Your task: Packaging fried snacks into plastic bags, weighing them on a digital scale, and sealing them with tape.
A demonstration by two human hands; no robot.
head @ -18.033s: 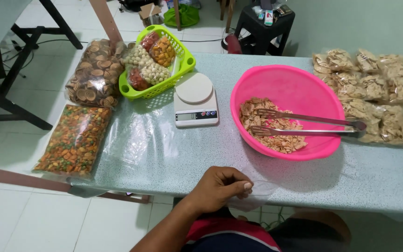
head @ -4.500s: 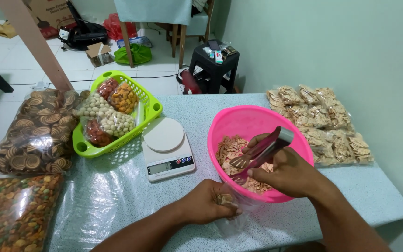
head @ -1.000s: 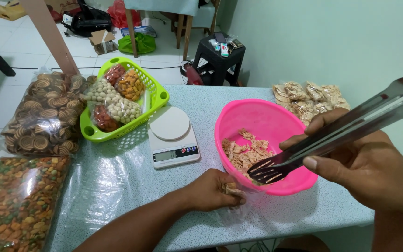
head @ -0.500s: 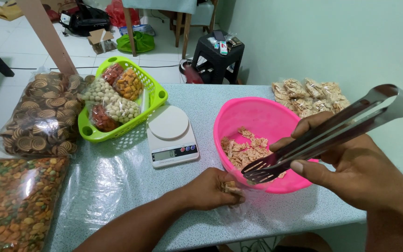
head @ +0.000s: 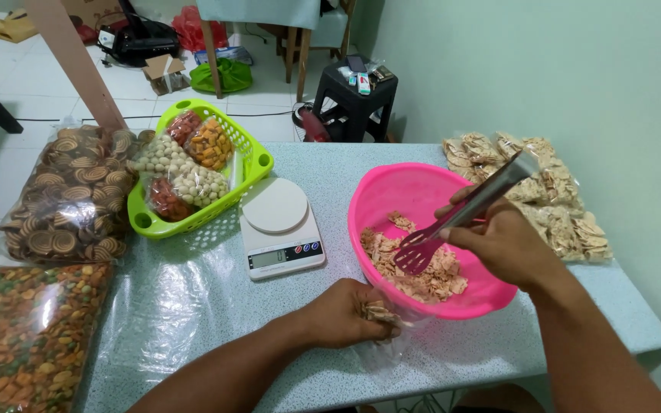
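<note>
Tongs [head: 453, 222], raised a moment ago, have been lowered into the pink bowl [head: 392, 191], gripped by the right hand [head: 503, 245]; beside the bowl, a clear bag [head: 380, 336] of chips is clutched in the left hand [head: 346, 313].

1. A speckled pale green table [head: 330, 164] carries everything.
2. A clear plastic sheet [head: 185, 298] lies flat on its left part.
3. On it stand a lime green basket [head: 258, 164], a white kitchen scale [head: 279, 233] just beside it, and a pink bowl [head: 399, 187].
4. At the left edge lie a bag of swirl cookies [head: 70, 199] and a bag of mixed snacks [head: 28, 333].
5. Small packed cracker bags [head: 545, 191] lie at the right.
</note>
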